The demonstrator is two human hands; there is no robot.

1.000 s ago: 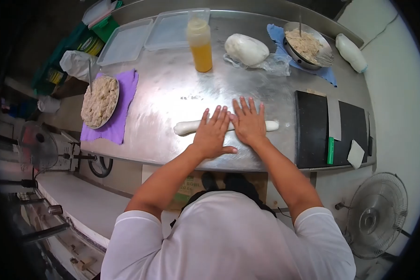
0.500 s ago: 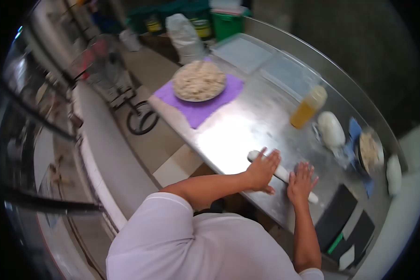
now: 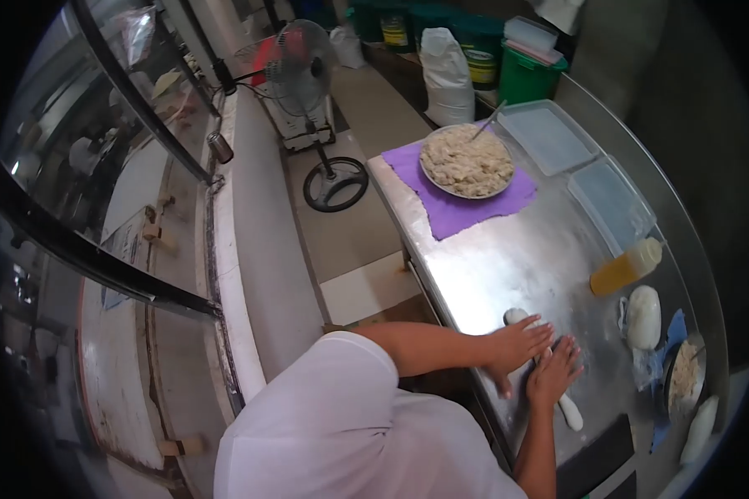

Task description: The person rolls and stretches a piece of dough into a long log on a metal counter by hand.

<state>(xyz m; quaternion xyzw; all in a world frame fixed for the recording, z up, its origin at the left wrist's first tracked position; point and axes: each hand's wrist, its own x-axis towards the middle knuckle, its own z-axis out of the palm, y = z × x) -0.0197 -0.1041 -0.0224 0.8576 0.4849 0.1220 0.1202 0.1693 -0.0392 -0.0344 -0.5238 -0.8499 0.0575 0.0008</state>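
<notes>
There are two hands [image 3: 512, 348] [image 3: 550, 377], one dough rope [image 3: 571, 412] and one bottle [image 3: 624, 268].

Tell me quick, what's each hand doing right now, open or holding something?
Left hand: open, palm down over the white dough roll, gripping nothing.
Right hand: open, palm down over the same roll, gripping nothing.

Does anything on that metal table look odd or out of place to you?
Nothing looks spilled or damaged that I can see. What stands out slightly is the purple cloth, lying crooked and wavy-edged under the heaped bowl. The white roll beneath the left hand and right hand looks unremarkable.
</notes>
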